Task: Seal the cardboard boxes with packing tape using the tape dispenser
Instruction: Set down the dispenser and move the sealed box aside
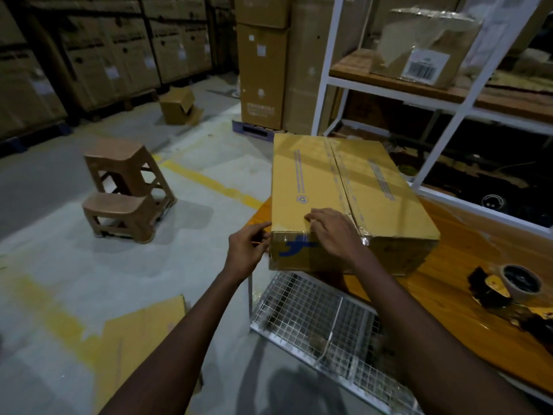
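Your cardboard box (344,190) sits at the left end of the orange wooden table (449,310), with its flaps closed. It is yellow-brown, and shiny clear tape runs down the centre seam and wrinkles over the near edge. The top has a small blue recycling symbol and rows of blue print too small to read. The front face has a blue logo, partly covered.

Your right hand (332,232) lies palm down with straight fingers, pressing the top by the near edge. Your left hand (248,250) is at the near left corner with its fingers touching it; can't tell if it grips.

The tape dispenser (508,289) lies on the table to the right, well apart from the box. A shelf carton (425,46) carries a barcode label, unreadable.
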